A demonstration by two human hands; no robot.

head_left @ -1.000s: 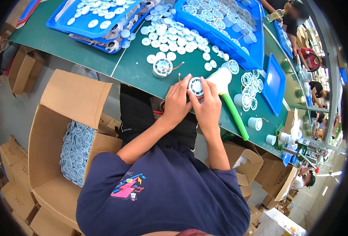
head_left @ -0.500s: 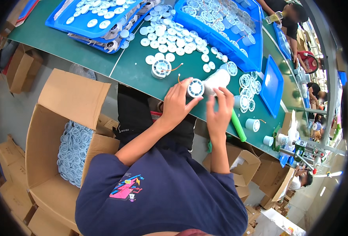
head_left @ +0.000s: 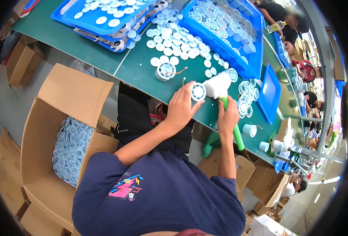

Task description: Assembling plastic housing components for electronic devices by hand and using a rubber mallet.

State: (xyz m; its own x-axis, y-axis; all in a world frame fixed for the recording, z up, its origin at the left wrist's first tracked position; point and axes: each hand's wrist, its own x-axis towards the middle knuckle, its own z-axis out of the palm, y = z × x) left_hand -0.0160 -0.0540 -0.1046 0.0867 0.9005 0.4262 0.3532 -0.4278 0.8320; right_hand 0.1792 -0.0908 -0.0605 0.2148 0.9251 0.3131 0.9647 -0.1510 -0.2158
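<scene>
My left hand (head_left: 180,106) is wrapped round a pale blue round plastic housing (head_left: 198,91), its spoked face turned up and a short orange wire sticking out beside my fingers. It rests at the near edge of the green table. Just right of it, my right hand (head_left: 228,116) grips the green handle of a mallet (head_left: 238,138). The mallet's head (head_left: 217,85) is wrapped in white and lies close beside the housing. Another housing (head_left: 165,71) with an orange wire stands farther left, and one more (head_left: 250,130) lies on its side to the right.
Many white discs (head_left: 176,45) are spread across the table (head_left: 138,72). Behind them are a blue bin (head_left: 237,65) of housings and stacked blue trays (head_left: 103,29). Spoked rings (head_left: 244,98) lie beside a blue lid (head_left: 269,94). An open carton (head_left: 36,157) of rings stands left; co-workers sit at far right.
My right hand has closed round the mallet's green handle; before, its fingers were spread near the white head. My left hand still holds the housing. The whole view has shifted slightly.
</scene>
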